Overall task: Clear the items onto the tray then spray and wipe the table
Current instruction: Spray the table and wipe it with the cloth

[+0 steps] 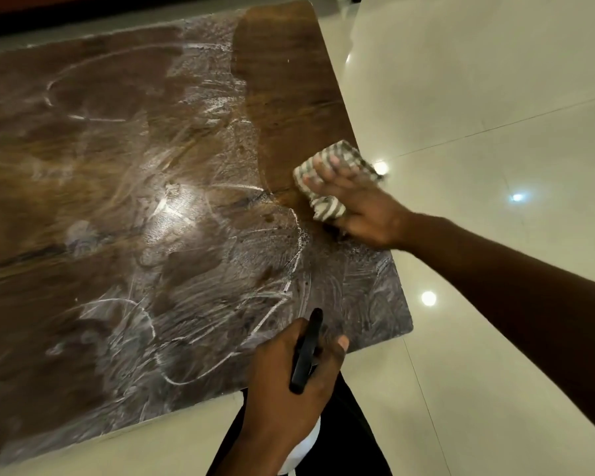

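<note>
The brown wooden table [117, 159] is smeared with white foamy streaks over most of its top; a strip along the right edge looks wiped and dark. My right hand [358, 204] presses a striped grey-and-white cloth [327, 173] flat against the table near that right edge, fingers spread over it. My left hand [289, 376] grips a spray bottle [306, 352] by its black trigger head at the table's near edge; the white bottle body hangs below the hand, mostly hidden. No tray is in view.
Glossy cream floor tiles [478, 97] surround the table on the right and near side, with ceiling lights mirrored in them. My dark trousers [354, 438] show below the left hand. A dark wall base runs along the top left.
</note>
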`<state>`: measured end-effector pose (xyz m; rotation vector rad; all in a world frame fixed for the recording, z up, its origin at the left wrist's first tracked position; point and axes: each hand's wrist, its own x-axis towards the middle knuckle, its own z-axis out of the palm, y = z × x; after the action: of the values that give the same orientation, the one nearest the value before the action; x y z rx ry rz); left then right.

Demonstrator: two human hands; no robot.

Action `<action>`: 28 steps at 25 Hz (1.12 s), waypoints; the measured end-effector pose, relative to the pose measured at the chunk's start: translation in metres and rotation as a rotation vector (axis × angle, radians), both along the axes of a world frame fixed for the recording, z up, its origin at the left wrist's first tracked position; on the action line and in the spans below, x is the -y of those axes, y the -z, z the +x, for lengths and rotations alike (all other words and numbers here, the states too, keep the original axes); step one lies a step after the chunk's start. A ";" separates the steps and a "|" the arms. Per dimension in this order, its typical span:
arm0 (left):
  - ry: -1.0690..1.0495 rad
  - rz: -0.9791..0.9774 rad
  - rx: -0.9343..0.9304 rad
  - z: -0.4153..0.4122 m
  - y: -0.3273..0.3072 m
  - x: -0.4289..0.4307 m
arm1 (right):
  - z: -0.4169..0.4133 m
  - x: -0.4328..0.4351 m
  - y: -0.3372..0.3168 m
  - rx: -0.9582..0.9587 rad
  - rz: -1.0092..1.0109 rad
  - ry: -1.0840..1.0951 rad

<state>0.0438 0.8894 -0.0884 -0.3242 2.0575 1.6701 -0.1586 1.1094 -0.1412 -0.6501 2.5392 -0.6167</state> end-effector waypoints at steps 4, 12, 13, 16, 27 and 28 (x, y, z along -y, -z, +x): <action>-0.006 -0.056 -0.002 0.016 0.004 -0.006 | 0.078 -0.006 -0.008 0.001 0.011 -0.438; -0.102 -0.023 -0.024 0.039 -0.001 -0.029 | 0.038 -0.044 0.002 -0.075 0.022 -0.194; -0.103 -0.025 -0.033 0.039 -0.003 -0.031 | 0.035 -0.028 0.006 -0.072 0.011 -0.126; -0.090 -0.078 -0.053 0.041 -0.004 -0.035 | 0.068 -0.014 0.007 -0.088 0.040 -0.247; -0.025 -0.058 0.016 0.091 -0.001 -0.029 | 0.138 -0.037 0.000 -0.085 -0.009 -0.132; -0.026 -0.048 0.018 0.094 -0.003 -0.028 | 0.158 -0.030 0.000 -0.084 -0.006 -0.250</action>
<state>0.1376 0.9178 -0.0857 -0.3826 2.0907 1.6294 -0.0004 1.1391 -0.1415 -0.9958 2.4776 -0.5182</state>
